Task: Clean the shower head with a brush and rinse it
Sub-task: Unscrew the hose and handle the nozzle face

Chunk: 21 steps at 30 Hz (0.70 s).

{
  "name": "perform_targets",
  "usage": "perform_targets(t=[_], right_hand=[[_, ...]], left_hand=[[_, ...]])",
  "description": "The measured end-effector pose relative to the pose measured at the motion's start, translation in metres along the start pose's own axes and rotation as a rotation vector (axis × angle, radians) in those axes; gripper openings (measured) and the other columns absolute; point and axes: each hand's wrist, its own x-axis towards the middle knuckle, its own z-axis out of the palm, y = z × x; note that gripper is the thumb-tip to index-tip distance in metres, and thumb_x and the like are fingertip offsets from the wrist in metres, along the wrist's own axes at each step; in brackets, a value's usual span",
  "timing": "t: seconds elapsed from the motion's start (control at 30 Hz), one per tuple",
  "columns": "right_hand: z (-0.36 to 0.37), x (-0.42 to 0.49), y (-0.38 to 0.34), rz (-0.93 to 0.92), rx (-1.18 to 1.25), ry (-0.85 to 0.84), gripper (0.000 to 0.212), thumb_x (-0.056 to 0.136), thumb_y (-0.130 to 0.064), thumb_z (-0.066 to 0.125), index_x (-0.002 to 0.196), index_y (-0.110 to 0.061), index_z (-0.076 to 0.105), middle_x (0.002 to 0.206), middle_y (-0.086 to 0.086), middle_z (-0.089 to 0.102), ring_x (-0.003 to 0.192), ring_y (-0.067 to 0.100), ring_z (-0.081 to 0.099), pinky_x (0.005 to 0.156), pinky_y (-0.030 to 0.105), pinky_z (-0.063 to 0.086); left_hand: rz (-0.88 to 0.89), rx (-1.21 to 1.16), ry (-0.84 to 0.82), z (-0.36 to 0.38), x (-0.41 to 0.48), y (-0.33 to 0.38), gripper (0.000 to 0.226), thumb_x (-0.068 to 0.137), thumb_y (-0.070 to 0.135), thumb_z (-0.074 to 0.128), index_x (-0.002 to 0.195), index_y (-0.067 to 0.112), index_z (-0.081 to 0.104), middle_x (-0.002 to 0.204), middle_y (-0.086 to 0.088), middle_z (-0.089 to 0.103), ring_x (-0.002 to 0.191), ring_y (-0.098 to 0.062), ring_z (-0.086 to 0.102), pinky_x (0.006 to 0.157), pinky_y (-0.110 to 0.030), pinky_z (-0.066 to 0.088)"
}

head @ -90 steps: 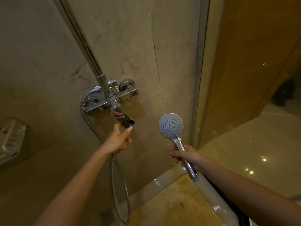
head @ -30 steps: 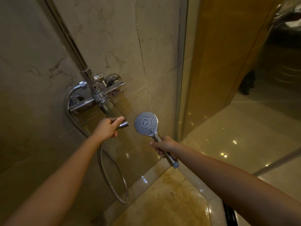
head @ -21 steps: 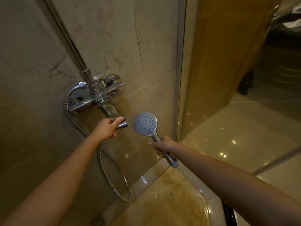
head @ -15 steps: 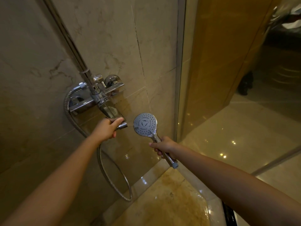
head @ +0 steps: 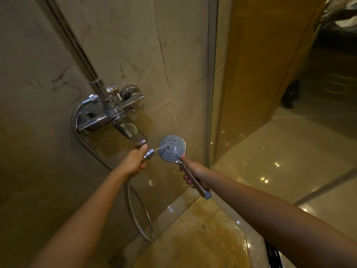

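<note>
While the chrome mixer tap (head: 114,115) sits on the marble wall (head: 125,45) at left, the left hand (head: 135,161) is closed around the metal hose (head: 133,202) end just below the spout. Water jets from the hose end onto the shower head (head: 172,148) face. Right hand (head: 195,174) grips the shower head's handle, beside the glass panel (head: 270,93).

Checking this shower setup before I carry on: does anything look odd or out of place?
Yes. The shower head is off its hose: the right hand holds it alone, while the left hand aims the bare hose end, squirting water onto its face.
</note>
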Motion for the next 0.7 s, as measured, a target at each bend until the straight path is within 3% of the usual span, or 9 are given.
perform_targets(t=[0.07,0.17,0.33,0.43,0.5,0.6,0.7], right_hand=[[-0.002,0.004,0.005,-0.009,0.005,0.009,0.045,0.099,-0.057,0.024,0.103,-0.020,0.049,0.061,0.001,0.043,0.043,0.009,0.039,0.037,0.015,0.033],[-0.009,0.014,0.016,-0.012,0.031,0.020,0.041,0.101,-0.048,0.032,0.112,-0.013,0.048,0.062,0.003,0.043,0.047,0.013,0.038,0.038,0.017,0.033],[-0.021,0.043,0.046,-0.017,0.127,0.018,0.017,0.102,-0.029,0.042,0.105,-0.012,0.044,0.069,0.005,0.049,0.053,0.013,0.048,0.044,0.022,0.043],[-0.028,0.059,0.068,0.019,0.170,0.008,0.015,0.101,-0.019,0.045,0.091,-0.009,0.049,0.069,0.004,0.051,0.056,0.011,0.050,0.044,0.020,0.045],[-0.032,0.068,0.086,0.032,0.202,0.003,0.020,0.100,-0.021,0.048,0.083,-0.012,0.050,0.067,0.002,0.050,0.052,0.010,0.048,0.041,0.019,0.042],[-0.034,0.079,0.109,0.049,0.276,0.010,0.030,0.096,-0.042,0.052,0.089,-0.013,0.053,0.066,0.000,0.049,0.049,0.009,0.046,0.042,0.018,0.038],[-0.042,0.089,0.124,0.116,0.346,-0.011,0.054,0.093,-0.064,0.036,0.088,-0.013,0.054,0.061,-0.001,0.047,0.049,0.010,0.044,0.045,0.020,0.036]], left_hand=[[-0.067,-0.062,-0.048,0.018,0.001,-0.014,0.057,0.098,0.048,0.023,0.080,0.010,0.060,0.047,0.005,0.034,0.032,-0.005,0.027,0.035,-0.016,0.020],[-0.135,-0.163,-0.020,0.044,0.006,-0.024,0.055,0.098,0.048,0.024,0.067,0.011,0.051,0.043,0.005,0.034,0.026,-0.002,0.025,0.033,-0.012,0.019],[-0.188,-0.388,0.018,0.084,0.028,-0.017,0.053,0.098,0.050,0.021,0.062,0.016,0.038,0.026,0.007,0.031,0.021,-0.002,0.023,0.031,-0.006,0.015],[-0.209,-0.440,-0.086,0.118,0.043,-0.022,0.052,0.098,0.049,0.013,0.062,0.019,0.034,0.028,0.008,0.028,0.022,-0.002,0.021,0.030,-0.008,0.013],[-0.230,-0.455,-0.151,0.144,0.046,-0.031,0.045,0.099,0.041,0.016,0.064,0.019,0.034,0.031,0.008,0.028,0.024,-0.003,0.021,0.031,-0.010,0.013],[-0.171,-0.444,-0.150,0.173,0.050,-0.050,0.042,0.101,0.034,0.021,0.067,0.018,0.040,0.039,0.008,0.033,0.026,-0.001,0.024,0.030,-0.011,0.016],[-0.092,-0.415,-0.122,0.188,0.059,-0.072,0.035,0.101,0.034,0.027,0.074,0.020,0.044,0.053,0.004,0.034,0.029,0.001,0.027,0.029,-0.013,0.021]])
